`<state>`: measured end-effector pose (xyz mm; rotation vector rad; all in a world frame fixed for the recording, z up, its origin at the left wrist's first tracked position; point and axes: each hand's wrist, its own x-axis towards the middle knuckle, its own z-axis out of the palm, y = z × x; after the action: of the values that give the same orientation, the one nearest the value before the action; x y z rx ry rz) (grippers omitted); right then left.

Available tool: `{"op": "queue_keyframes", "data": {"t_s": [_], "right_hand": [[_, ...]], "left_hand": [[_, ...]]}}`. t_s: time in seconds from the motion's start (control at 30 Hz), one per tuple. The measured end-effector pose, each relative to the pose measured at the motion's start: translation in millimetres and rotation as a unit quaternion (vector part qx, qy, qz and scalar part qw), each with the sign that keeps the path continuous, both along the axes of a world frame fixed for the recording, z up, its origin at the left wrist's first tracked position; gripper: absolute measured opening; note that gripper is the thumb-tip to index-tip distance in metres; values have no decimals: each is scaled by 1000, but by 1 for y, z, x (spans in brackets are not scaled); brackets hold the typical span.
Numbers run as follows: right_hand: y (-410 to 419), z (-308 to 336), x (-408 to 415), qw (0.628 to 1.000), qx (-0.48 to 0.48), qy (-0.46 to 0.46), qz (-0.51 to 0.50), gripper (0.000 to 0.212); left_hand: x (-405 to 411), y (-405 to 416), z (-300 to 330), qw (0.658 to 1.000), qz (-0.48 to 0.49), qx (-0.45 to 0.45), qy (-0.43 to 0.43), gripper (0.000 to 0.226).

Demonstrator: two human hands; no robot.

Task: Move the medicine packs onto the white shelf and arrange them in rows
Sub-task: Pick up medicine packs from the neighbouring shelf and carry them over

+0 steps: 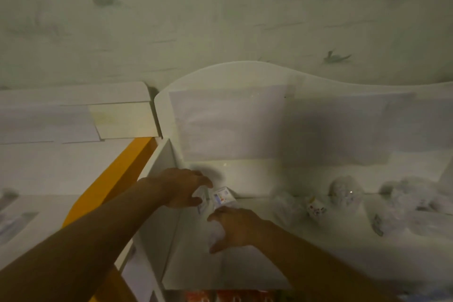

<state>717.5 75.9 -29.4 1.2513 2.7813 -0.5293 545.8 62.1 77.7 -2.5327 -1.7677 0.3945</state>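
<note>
Both hands reach into the left back corner of the white shelf (pixel 245 274). My left hand (pixel 186 186) grips a small white medicine pack (pixel 201 200) by its edge, against the shelf's left wall. A second white pack with blue and red print (pixel 223 196) lies right beside it on the shelf. My right hand (pixel 236 227) hovers just in front of that pack, fingers spread; a pale pack-like shape under its palm is blurred, so whether it holds anything is unclear. The picture is dim and smeared.
Loose clear-wrapped items and a small printed pack (pixel 316 207) lie scattered along the shelf's right side. An orange board (pixel 115 179) runs diagonally left of the shelf. White panels (pixel 73 117) sit further left. Wallpaper with birds fills the back.
</note>
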Motion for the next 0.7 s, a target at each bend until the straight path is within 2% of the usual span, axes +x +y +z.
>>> {"op": "queue_keyframes", "data": {"t_s": [0.1,0.23,0.47,0.7], "right_hand": [[6,33,16,999,34,-4,-13,61],[22,83,42,996,83,-13,-42,48],[46,158,56,986,157,14,-58,45],[26,188,3,976,179,112,-43,43]], "left_hand": [[4,3,16,1000,-2,-1,-22,54],[12,4,41,999,-13,13,-40,53],[17,-12,81,998,-20,49,-22,50],[-69,-53,99,993,39,115,-10,52]]}}
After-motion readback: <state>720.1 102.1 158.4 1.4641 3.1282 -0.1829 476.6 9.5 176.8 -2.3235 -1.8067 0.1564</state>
